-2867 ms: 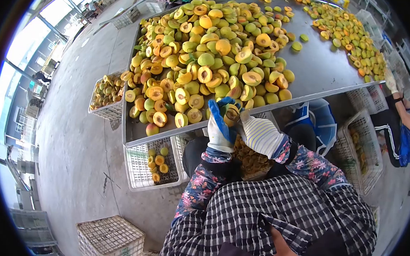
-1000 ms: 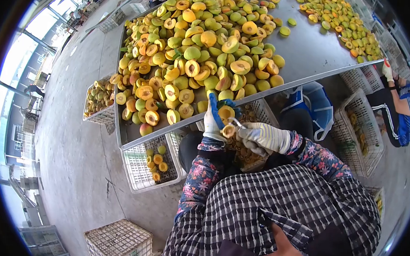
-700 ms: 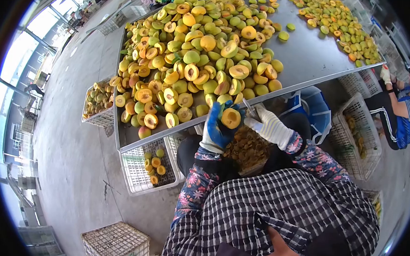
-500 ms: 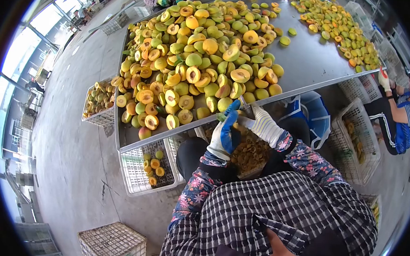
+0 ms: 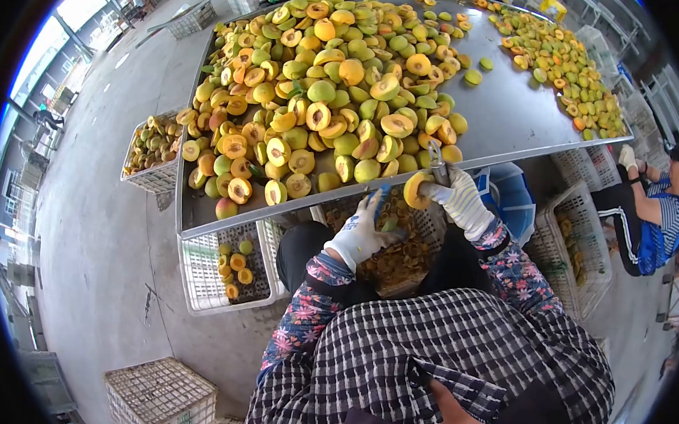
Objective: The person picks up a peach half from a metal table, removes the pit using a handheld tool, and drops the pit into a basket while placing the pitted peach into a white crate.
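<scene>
My left hand [image 5: 360,232], in a white glove with blue on the fingers, hangs over a crate of fruit scraps [image 5: 406,265] between my knees. Its thumb and fingers are spread, and I see nothing gripped in them. My right hand [image 5: 465,205], in a striped white glove, is closed at the table's front edge. It holds a metal hand tool [image 5: 437,162] with a looped end, and a yellow peach half [image 5: 416,191] sits at its fingertips. Just beyond both hands, a large heap of halved yellow-green peaches [image 5: 318,116] covers the metal table [image 5: 505,121].
A white crate with some peach halves [image 5: 192,269] stands below the table's left front. Left of the table is a fuller crate [image 5: 157,175]; an upturned crate [image 5: 162,393] sits lower left. A co-worker [image 5: 657,209] sits right. A bare hand [image 5: 455,421] rests on checked cloth below.
My hands have moved apart. The left has dropped and opened over the crate; the right has turned, so the tool's loop and a peach half now show. The view has shifted slightly.
</scene>
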Action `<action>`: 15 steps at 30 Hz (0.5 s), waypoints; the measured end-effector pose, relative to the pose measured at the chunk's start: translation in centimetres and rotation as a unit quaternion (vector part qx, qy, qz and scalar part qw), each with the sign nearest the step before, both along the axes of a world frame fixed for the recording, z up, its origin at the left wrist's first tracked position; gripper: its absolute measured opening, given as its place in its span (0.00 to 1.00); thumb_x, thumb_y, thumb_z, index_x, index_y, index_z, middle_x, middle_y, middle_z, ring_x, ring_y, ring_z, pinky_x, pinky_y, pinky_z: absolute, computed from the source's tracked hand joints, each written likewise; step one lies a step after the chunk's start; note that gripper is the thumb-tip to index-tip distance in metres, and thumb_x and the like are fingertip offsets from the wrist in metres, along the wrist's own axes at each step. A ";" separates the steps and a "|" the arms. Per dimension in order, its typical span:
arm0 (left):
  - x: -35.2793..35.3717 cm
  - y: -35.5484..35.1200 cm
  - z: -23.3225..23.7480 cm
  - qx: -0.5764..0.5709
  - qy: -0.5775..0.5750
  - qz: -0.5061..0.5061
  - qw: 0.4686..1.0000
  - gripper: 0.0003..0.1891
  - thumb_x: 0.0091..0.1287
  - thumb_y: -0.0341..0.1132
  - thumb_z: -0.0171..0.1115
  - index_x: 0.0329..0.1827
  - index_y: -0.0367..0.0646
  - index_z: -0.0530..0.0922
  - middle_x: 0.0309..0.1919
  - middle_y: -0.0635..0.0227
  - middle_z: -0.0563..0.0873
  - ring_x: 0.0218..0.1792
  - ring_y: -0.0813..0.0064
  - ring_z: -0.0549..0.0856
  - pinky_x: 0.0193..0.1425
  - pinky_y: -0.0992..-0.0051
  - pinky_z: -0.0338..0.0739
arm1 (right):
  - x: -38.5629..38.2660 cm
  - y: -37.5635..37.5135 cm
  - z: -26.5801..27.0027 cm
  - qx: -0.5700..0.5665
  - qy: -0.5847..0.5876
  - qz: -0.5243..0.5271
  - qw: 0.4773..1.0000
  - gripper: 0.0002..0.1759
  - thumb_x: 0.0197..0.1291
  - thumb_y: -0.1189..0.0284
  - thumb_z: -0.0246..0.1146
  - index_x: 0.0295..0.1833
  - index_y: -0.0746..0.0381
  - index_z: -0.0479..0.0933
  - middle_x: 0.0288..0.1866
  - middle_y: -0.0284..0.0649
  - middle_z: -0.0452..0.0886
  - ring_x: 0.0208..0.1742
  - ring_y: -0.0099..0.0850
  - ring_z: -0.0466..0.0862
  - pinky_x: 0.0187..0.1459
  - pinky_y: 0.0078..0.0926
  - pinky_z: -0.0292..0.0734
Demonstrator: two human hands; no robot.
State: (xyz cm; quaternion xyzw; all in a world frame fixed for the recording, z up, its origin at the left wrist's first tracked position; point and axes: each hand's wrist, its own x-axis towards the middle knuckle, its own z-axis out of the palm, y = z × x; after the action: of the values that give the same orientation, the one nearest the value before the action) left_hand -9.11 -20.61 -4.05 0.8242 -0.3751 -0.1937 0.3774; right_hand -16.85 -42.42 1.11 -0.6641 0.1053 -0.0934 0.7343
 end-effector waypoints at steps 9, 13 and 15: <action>0.6 1.9 2.4 -0.442 0.435 0.061 0.782 0.30 0.66 0.19 0.58 0.73 0.37 0.67 0.62 0.63 0.78 0.57 0.73 0.81 0.61 0.73 0.79 | -0.2 3.4 1.4 -0.029 0.052 0.070 0.996 0.13 0.65 0.70 0.69 0.52 0.61 0.77 0.40 0.24 0.78 0.38 0.14 0.76 0.43 0.14 0.72; 2.6 10.3 5.5 -0.392 0.218 0.282 0.848 0.24 0.63 0.16 0.57 0.64 0.36 0.76 0.52 0.65 0.83 0.49 0.77 0.84 0.58 0.76 0.80 | -0.7 2.5 1.7 -0.036 0.055 0.052 0.996 0.12 0.65 0.69 0.69 0.51 0.58 0.78 0.36 0.21 0.72 0.35 0.13 0.70 0.39 0.13 0.67; 4.5 15.6 5.4 -0.254 0.027 0.415 0.873 0.25 0.64 0.25 0.64 0.66 0.39 0.75 0.56 0.62 0.82 0.53 0.69 0.83 0.59 0.70 0.79 | -1.2 1.5 1.6 -0.027 0.061 0.055 0.996 0.12 0.65 0.69 0.69 0.51 0.59 0.78 0.37 0.22 0.73 0.35 0.13 0.71 0.40 0.14 0.68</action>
State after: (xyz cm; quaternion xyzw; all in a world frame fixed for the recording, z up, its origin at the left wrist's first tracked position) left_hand -4.64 -5.02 1.37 0.7741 -0.0241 0.0603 0.6297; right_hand -18.04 -40.92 2.70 -0.6928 0.1112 -0.0150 0.7123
